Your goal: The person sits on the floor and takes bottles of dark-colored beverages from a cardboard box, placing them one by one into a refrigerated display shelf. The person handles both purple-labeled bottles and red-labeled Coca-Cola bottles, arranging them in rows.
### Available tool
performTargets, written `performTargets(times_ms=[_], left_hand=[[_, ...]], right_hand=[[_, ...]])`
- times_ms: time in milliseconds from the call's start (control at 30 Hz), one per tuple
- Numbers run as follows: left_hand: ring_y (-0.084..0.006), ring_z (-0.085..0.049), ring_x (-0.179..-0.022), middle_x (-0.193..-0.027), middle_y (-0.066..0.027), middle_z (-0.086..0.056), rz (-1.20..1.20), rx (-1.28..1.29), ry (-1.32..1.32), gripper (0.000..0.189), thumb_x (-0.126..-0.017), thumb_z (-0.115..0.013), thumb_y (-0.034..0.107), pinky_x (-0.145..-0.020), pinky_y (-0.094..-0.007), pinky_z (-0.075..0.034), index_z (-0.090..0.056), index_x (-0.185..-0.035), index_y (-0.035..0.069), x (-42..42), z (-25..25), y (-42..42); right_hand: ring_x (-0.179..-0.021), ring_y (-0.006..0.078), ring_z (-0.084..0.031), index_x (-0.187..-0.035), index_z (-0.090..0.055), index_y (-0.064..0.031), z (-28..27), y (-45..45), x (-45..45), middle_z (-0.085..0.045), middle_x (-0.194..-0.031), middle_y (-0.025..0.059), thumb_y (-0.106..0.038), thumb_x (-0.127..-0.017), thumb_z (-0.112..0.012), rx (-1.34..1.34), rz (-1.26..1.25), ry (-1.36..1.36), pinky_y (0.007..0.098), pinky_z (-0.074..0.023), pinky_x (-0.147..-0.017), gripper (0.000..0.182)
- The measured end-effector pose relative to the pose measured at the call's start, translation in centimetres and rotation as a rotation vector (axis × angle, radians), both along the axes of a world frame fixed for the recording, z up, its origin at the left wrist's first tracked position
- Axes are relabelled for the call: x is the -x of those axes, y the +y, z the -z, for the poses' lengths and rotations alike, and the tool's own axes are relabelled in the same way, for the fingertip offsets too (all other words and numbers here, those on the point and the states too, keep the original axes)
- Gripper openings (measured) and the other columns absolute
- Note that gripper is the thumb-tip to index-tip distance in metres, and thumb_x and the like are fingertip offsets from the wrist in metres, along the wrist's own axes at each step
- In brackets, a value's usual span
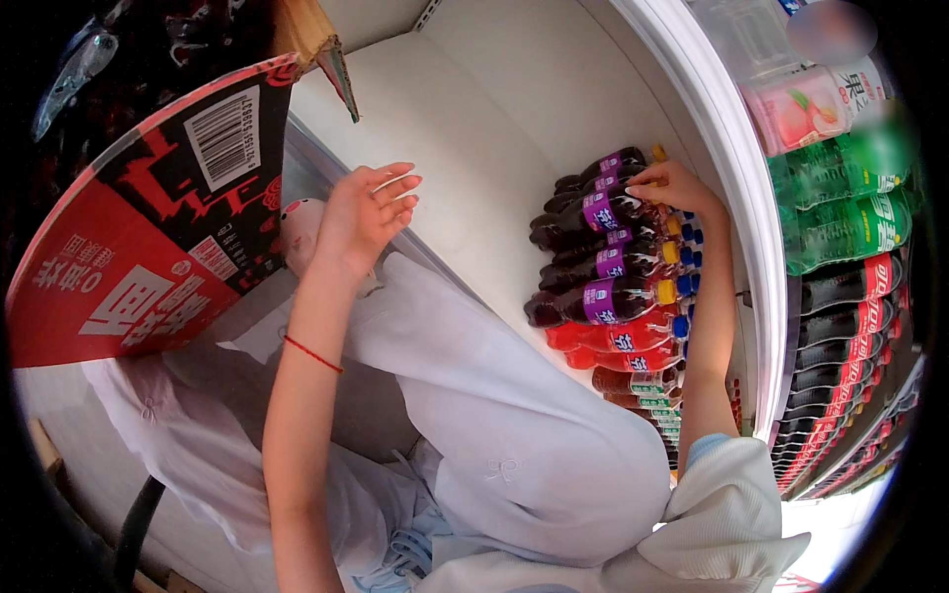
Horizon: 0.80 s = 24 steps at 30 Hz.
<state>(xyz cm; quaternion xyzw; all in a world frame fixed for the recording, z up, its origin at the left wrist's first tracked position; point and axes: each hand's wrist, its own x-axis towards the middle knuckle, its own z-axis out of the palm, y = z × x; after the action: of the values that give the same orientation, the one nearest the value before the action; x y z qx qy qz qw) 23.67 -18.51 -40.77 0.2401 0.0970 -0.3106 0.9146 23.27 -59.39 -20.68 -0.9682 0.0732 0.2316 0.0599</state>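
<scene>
My right hand (671,189) reaches into a white shelf compartment. Its fingers close around the cap end of a dark soda bottle with a purple label (600,213). That bottle lies on its side among several like it, their yellow caps (667,291) toward my right arm. Below them in the picture are red soda bottles (630,337), also lying down. My left hand (382,204) is raised over the shelf's near edge with fingers apart and nothing in it. A red cord circles that wrist.
At left stands a red and black cardboard carton (170,222) with a barcode, beside my knee. The white shelf floor (460,178) stretches ahead. Right of a white curved frame (741,185) are green bottles (845,230), cola bottles (830,333) and a pink drink pack (797,111).
</scene>
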Motion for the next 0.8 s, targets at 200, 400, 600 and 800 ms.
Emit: performTargets(times_ms=[200,400,600,800], left_hand=[[-0.016,-0.057,-0.078,-0.098,-0.0086,-0.06,-0.008,-0.084,-0.055,0.033,-0.087,-0.046,0.024,-0.074,-0.0268,-0.046,-0.057,-0.107,0.001,1.1,-2.6,-0.3],[-0.0143,-0.058,-0.075,-0.094,-0.0087,-0.064,0.011,0.003,-0.209,0.029,-0.089,-0.046,0.026,-0.071,-0.0256,-0.046,-0.058,-0.103,0.003,1.9,-5.3,0.3],[-0.0118,-0.059,-0.073,-0.09,-0.008,-0.063,-0.009,-0.242,-0.71,0.019,-0.091,-0.05,0.018,-0.069,-0.0237,-0.047,-0.059,-0.097,0.002,4.9,-13.1,3.4],[-0.0101,-0.061,-0.078,-0.087,-0.0054,-0.063,-0.513,-0.597,-1.027,0.012,-0.088,-0.054,0.004,-0.068,-0.0221,-0.047,-0.058,-0.097,-0.002,8.7,-19.1,9.9]], right_hand=[[-0.063,0.0144,-0.062,-0.099,-0.067,0.0031,-0.6,2.2,0.2,-0.066,-0.076,0.0086,-0.031,-0.083,-0.068,0.1,0.022,-0.023,0.0273,-0.0478,-0.056,0.038],[-0.097,0.0336,-0.058,-0.104,-0.062,0.0047,-1.2,9.8,1.2,-0.06,-0.105,0.0201,-0.02,-0.077,-0.069,0.296,-0.335,-0.379,0.0382,-0.0455,-0.085,0.038],[-0.109,0.0346,-0.053,-0.116,-0.054,-0.0014,-0.5,25.0,1.0,-0.054,-0.117,0.0159,-0.01,-0.083,-0.059,-0.184,-0.721,-0.66,0.039,-0.0436,-0.09,0.034],[-0.092,0.022,-0.059,-0.115,-0.053,-0.0017,-2.4,32.7,-2.7,-0.057,-0.11,0.0123,-0.02,-0.089,-0.056,-0.513,-0.731,-1.209,0.0321,-0.0469,-0.077,0.032]])
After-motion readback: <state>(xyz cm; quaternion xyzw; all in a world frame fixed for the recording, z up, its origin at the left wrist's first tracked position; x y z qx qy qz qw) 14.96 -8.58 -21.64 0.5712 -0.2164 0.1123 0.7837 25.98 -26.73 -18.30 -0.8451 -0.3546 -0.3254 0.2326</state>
